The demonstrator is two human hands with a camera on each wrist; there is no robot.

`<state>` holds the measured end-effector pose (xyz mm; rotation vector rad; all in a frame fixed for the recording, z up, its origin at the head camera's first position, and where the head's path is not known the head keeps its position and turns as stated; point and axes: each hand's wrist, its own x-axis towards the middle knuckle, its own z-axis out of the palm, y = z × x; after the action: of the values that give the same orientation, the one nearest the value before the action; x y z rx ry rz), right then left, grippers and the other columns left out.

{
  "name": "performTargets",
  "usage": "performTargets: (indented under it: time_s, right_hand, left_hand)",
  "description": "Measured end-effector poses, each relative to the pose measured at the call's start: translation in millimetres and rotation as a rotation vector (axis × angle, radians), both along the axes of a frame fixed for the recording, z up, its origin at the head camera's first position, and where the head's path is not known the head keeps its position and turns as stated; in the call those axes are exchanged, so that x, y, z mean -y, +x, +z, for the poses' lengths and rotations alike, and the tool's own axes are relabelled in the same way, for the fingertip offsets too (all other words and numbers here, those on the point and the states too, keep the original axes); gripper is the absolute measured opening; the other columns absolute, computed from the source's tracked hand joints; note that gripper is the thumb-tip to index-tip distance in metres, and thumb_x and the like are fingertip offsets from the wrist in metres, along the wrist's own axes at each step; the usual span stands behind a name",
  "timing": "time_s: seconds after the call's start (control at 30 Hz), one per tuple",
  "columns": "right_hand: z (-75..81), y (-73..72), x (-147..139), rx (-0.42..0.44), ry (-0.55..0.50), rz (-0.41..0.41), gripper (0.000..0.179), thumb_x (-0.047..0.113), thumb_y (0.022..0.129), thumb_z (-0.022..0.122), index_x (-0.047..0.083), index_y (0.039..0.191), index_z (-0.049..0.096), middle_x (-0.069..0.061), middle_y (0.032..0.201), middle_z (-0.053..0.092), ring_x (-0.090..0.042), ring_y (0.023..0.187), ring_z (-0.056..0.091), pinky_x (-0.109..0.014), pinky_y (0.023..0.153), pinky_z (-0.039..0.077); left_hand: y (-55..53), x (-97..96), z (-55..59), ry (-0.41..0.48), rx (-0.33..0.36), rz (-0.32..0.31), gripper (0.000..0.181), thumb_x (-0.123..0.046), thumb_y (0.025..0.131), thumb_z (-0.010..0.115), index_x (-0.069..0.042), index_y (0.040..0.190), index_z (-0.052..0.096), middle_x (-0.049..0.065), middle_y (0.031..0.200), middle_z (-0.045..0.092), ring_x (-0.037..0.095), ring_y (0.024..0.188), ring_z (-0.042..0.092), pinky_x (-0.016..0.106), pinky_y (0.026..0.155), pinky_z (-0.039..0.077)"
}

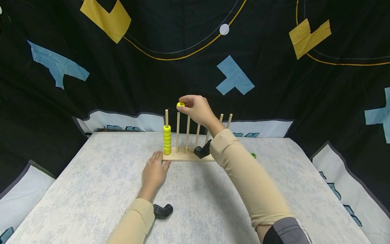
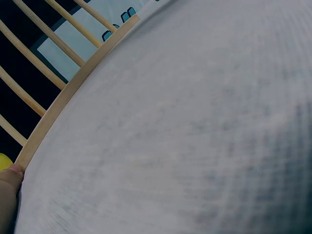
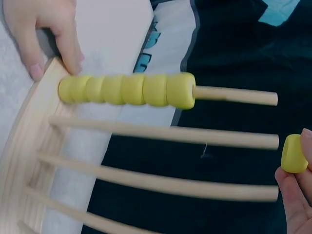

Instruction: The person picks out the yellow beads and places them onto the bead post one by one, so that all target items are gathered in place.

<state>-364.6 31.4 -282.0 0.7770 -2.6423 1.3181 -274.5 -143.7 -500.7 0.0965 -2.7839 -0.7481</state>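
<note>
My right hand pinches a yellow bead between thumb and fingertips. In the head view the bead is just above the tip of the second peg from the left on a wooden peg rack. The right wrist view shows it just past the peg tips, apart from them. Several yellow beads are stacked on the leftmost peg, whose upper part is bare. My left hand grips the rack's left end, thumb at the front edge and fingers along the side.
A green bead lies on the table right of the rack, partly behind my right forearm. More bare pegs rise at the rack's right. A black cloth with blue and yellow patches hangs behind the table.
</note>
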Motion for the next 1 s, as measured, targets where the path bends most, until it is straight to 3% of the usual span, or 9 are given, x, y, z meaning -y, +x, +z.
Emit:
performTargets:
  time_s: [0.5,1.0]
  right_hand:
    - [-5.1,5.8,34.7,-0.017,0.004,0.056,0.038,0.021,0.093,0.071,0.008,0.128,0.065,-0.004,0.124,0.070,-0.014,0.111,0.067,-0.021,0.095,0.055]
    - [-7.6,7.3,44.4,0.022,0.072,0.051,0.039,0.020,0.094,0.069,0.010,0.131,0.063,-0.003,0.126,0.068,-0.012,0.112,0.065,-0.021,0.098,0.054]
  left_hand:
    - [2.0,0.6,1.3,0.012,0.008,0.005,0.063,-0.037,0.101,0.057,0.004,0.147,0.042,0.024,0.153,0.043,0.043,0.143,0.039,0.057,0.116,0.034]
    - [-0.8,0.2,-1.6,0.003,0.011,0.004,0.064,-0.038,0.101,0.056,0.004,0.147,0.042,0.023,0.153,0.042,0.042,0.143,0.038,0.056,0.117,0.033]
